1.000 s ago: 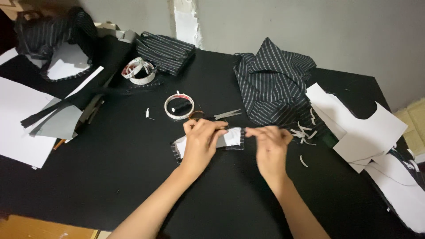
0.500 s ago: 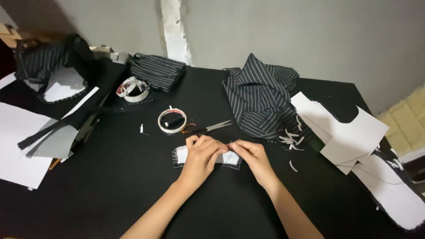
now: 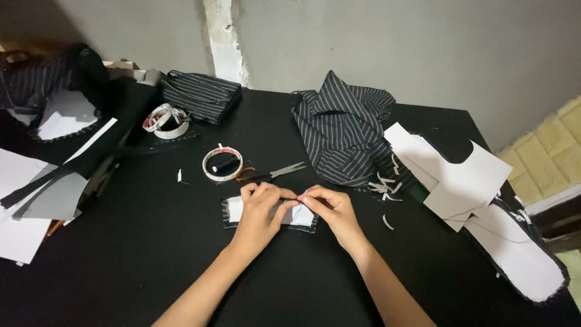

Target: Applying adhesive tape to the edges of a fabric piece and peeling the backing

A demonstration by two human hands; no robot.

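Both hands have drawn closer together since the earlier frames, when the right hand sat further out along the patch; now they meet over its middle. The left hand (image 3: pixel 257 209) lies on the small white fabric patch with a dark striped border (image 3: pixel 233 212), fingers curled and pinching it near the centre. The right hand (image 3: pixel 330 209) presses on the other end of the same patch, thumb and forefinger closed on a fine dark thread (too thin to follow far) right where the two hands touch. That patch rests flat on the black desk (image 3: pixel 151 260), about midway between its left and right edges and nearer the front edge.

Just behind the hands lie the silver scissors with brown handles (image 3: pixel 272 174), and beside them, to the left, the white tape ring holding a black spool (image 3: pixel 222 163). A crumpled heap of black pinstriped cloth (image 3: pixel 342 130) sits toward the back edge, right of centre. White paper pattern pieces (image 3: pixel 457 178) spread along the right edge, with small white scraps (image 3: pixel 381 186) between them and the cloth. Near the back left corner are a folded stack of striped fabric (image 3: pixel 200 94) and a loose coil of white tape (image 3: pixel 164 120).
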